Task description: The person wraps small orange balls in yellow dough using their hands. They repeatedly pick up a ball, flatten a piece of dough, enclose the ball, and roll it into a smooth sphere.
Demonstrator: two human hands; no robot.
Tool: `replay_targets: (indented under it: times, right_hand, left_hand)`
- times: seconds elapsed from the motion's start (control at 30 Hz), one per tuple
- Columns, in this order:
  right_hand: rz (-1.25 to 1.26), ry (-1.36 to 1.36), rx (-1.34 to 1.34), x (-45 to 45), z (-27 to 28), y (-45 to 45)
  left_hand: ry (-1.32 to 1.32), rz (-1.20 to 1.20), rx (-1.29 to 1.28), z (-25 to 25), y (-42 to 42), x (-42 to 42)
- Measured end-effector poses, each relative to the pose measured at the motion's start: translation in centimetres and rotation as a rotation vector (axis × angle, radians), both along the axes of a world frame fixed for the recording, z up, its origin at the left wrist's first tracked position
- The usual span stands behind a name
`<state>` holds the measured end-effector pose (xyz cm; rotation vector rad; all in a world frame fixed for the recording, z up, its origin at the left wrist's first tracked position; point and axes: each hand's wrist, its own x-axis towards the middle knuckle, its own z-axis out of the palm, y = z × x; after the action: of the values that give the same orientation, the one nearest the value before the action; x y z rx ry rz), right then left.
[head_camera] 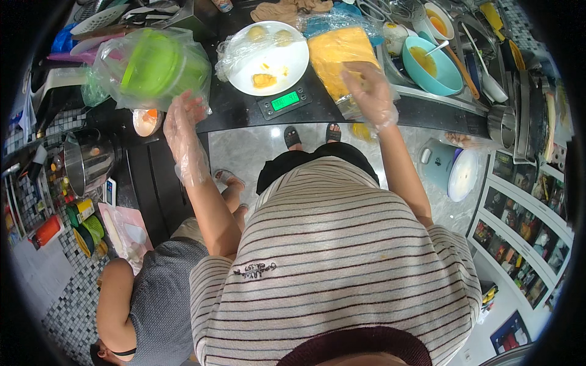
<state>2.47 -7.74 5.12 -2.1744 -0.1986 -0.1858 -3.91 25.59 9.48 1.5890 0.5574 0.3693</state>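
My left hand (183, 126), in a clear plastic glove, is raised near a bright green bowl (153, 66) inside a clear plastic bag. It holds nothing, and its fingers are apart. Over a flat slab of yellow paste (339, 50) in plastic wrapping is my right hand (370, 91), gloved likewise. Its fingers are bent towards the slab; whether they grip any paste is hidden. Between the hands a white plate (295, 59) rests on a digital kitchen scale (284, 103) with a lit green display. A small yellow lump (264, 80) lies on the plate, behind it pale balls (257, 33) under cling film (233, 50).
Right of the slab stands a turquoise bowl (442, 78) with yellow liquid and a spoon. A small bowl with eggshells (147, 121) is by my left hand. Another person (165, 293) is close on my left. A lidded bucket (439, 164) stands on the floor at right.
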Motion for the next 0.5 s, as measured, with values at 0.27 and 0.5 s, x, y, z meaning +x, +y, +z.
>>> replay_targets:
  times: [0.27,0.5]
  right_hand:
    - [0.502,-0.093,-0.282,3.4,-3.7,11.7]
    - [0.533,0.239,-0.227,7.1,-5.6,14.0]
  left_hand:
    - [0.145,-0.154,0.013,-1.7,-1.4,-1.6]
    - [0.206,-0.243,0.023,-3.1,-0.8,-2.7]
